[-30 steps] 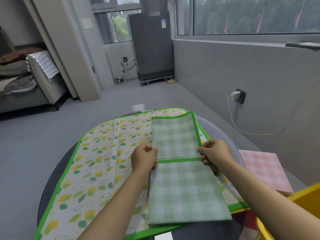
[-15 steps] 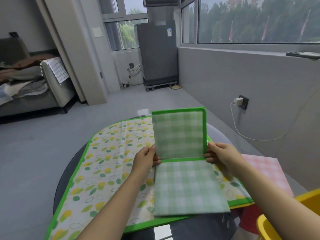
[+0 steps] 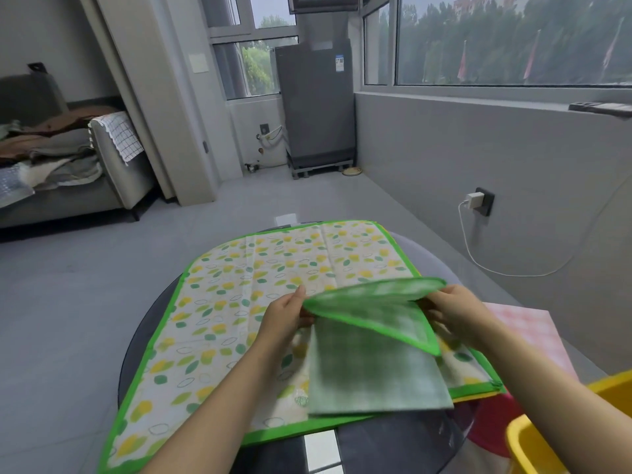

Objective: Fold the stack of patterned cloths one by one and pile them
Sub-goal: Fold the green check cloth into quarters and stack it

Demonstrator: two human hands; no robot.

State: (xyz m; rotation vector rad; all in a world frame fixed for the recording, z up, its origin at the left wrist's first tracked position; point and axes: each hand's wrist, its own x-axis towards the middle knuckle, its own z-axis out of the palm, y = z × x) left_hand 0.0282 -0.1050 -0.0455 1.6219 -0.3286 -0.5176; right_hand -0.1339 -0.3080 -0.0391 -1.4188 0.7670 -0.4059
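On the round dark table (image 3: pixel 136 340), a leaf-print cloth (image 3: pixel 239 302) with a green border lies spread flat, covering most of the top. Lying on its right half: a green check cloth (image 3: pixel 372 371), blurred. Near half flat on the leaf-print cloth; far half lifted and curling over toward the person, green-bound edge sagging in an arc between the two hands.

Left hand (image 3: pixel 285 314) holds the check cloth's left edge at the fold, thumb uppermost, fingers tucked behind the fabric. Right hand (image 3: pixel 455 311) grips the right edge, fingers curled under the raised flap. Both forearms reach in from the bottom of the view.

Right of the table, lower down: a pink check cloth (image 3: pixel 526 330), flat, well apart from the hands. Yellow bin (image 3: pixel 554 436) at the bottom right corner, partly cut off. Something red (image 3: pixel 492 425) shows between the bin and the table; cannot tell what it is.

Background: grey fridge (image 3: pixel 316 100) under the windows, a sofa (image 3: pixel 61 172) heaped with fabric at left, a white charger (image 3: pixel 474 200) in a wall socket at right with its cable trailing to the floor.
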